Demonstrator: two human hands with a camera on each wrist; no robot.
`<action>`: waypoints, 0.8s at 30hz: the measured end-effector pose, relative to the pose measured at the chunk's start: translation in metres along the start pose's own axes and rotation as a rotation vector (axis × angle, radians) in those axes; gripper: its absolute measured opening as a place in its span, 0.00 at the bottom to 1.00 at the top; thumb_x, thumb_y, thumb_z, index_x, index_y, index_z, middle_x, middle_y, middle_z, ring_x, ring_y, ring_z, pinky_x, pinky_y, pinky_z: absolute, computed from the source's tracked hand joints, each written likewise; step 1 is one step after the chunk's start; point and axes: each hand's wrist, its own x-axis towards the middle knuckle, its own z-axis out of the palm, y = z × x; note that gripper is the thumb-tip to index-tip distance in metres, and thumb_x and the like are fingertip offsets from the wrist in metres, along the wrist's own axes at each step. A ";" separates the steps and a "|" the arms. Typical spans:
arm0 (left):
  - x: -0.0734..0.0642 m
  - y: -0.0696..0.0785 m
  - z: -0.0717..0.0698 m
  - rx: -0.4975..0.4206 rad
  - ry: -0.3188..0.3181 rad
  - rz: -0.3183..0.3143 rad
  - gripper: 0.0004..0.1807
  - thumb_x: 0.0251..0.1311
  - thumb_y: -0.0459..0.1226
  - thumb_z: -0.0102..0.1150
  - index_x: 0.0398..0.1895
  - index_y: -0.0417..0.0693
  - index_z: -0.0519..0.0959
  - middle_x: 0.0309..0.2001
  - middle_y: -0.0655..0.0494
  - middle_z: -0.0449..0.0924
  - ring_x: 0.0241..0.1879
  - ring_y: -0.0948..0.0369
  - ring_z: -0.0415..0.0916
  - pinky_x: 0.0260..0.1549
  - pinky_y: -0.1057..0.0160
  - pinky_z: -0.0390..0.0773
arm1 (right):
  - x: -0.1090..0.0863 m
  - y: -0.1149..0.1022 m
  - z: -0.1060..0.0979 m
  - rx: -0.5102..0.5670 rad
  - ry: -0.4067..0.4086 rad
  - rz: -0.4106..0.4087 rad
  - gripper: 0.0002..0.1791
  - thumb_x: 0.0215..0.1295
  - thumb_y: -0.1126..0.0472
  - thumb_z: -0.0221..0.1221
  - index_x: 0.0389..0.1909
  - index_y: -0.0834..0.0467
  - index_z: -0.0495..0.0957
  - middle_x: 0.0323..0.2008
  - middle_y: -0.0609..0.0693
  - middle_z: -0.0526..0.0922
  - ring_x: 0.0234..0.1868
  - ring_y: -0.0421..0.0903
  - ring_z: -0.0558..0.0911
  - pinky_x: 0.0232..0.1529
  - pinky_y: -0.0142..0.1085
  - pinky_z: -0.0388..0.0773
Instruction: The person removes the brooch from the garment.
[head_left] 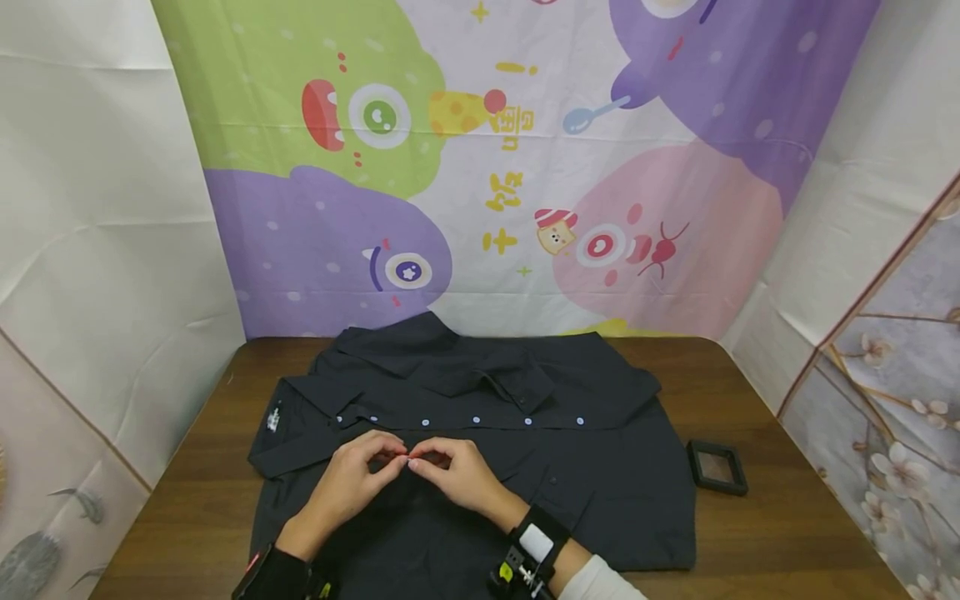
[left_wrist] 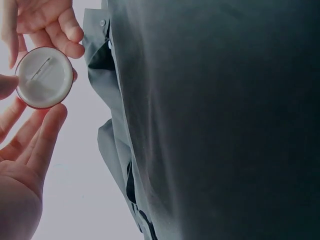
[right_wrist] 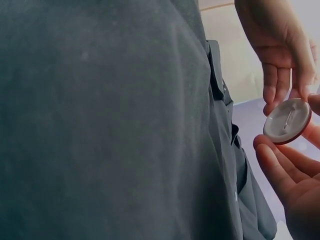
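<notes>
A round pin-back badge [left_wrist: 45, 77] is held between both hands, just above a dark shirt [head_left: 465, 371]. Its white back with a thin metal pin shows in both wrist views. My left hand [head_left: 352, 477] pinches one side of it with thumb and fingers. On the other side my right hand [head_left: 463, 477] pinches it the same way. From the head view the badge is mostly hidden by the fingertips. The shirt lies spread on the table, collar at the far side, with a row of small pale buttons [head_left: 476, 420] running across it.
A small black square frame [head_left: 697, 473] lies right of the shirt on the brown wooden table [head_left: 772, 533]. Behind the table hangs a cartoon-printed cloth [head_left: 480, 192]. A white tag [head_left: 273, 418] shows at the shirt's left part.
</notes>
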 end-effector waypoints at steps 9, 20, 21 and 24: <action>0.000 -0.001 0.000 0.017 0.014 0.015 0.06 0.53 0.33 0.70 0.33 0.48 0.83 0.37 0.60 0.83 0.35 0.66 0.81 0.36 0.66 0.84 | 0.001 0.003 -0.002 0.031 -0.031 0.045 0.09 0.66 0.57 0.61 0.40 0.57 0.85 0.38 0.52 0.88 0.31 0.31 0.78 0.35 0.24 0.78; -0.001 -0.003 0.001 0.078 -0.025 -0.025 0.06 0.54 0.36 0.70 0.35 0.52 0.84 0.37 0.64 0.83 0.38 0.64 0.80 0.37 0.64 0.81 | 0.001 0.004 -0.004 0.065 -0.053 0.078 0.09 0.66 0.56 0.62 0.41 0.57 0.85 0.38 0.52 0.88 0.33 0.31 0.81 0.37 0.25 0.79; -0.001 -0.003 0.001 0.092 -0.034 -0.036 0.07 0.54 0.37 0.70 0.36 0.53 0.84 0.37 0.64 0.83 0.38 0.63 0.80 0.37 0.64 0.81 | 0.001 0.004 -0.004 0.067 -0.055 0.080 0.09 0.65 0.56 0.62 0.41 0.57 0.85 0.38 0.51 0.88 0.33 0.30 0.81 0.37 0.25 0.80; -0.001 -0.002 0.000 0.129 -0.069 -0.084 0.07 0.55 0.40 0.69 0.37 0.55 0.84 0.37 0.65 0.83 0.39 0.62 0.79 0.38 0.63 0.79 | 0.000 0.005 -0.004 0.075 -0.057 0.084 0.09 0.65 0.56 0.62 0.41 0.57 0.85 0.37 0.52 0.88 0.33 0.30 0.81 0.37 0.25 0.80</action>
